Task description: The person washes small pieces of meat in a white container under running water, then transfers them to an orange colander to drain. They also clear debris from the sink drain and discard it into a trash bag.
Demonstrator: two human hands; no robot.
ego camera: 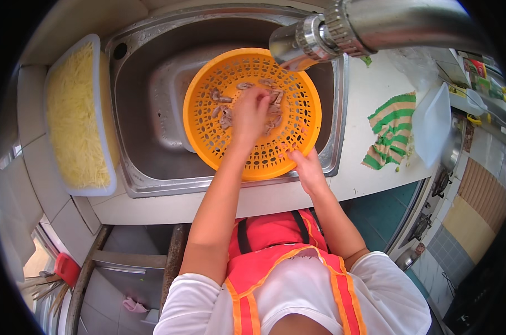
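Observation:
An orange plastic colander [202, 138] rests over the right part of the stainless steel sink. Small grey-brown pieces of raw food [226, 116], shrimp by their look, lie scattered on its floor. My left hand [251, 111] reaches down among them with curled fingers; whether it pinches a piece is hidden. At the colander's near right side, my right hand [307, 167] grips the rim, thumb on the inner side and the other fingers underneath.
A metal faucet [303, 42] overhangs the colander's far right edge. Left of the sink [140, 155] stands a plastic tub of pale yellow shreds [73, 121]. A green-striped cloth [391, 130] and a white plastic tray [433, 125] lie on the right counter, with a gas stove [422, 226] beyond.

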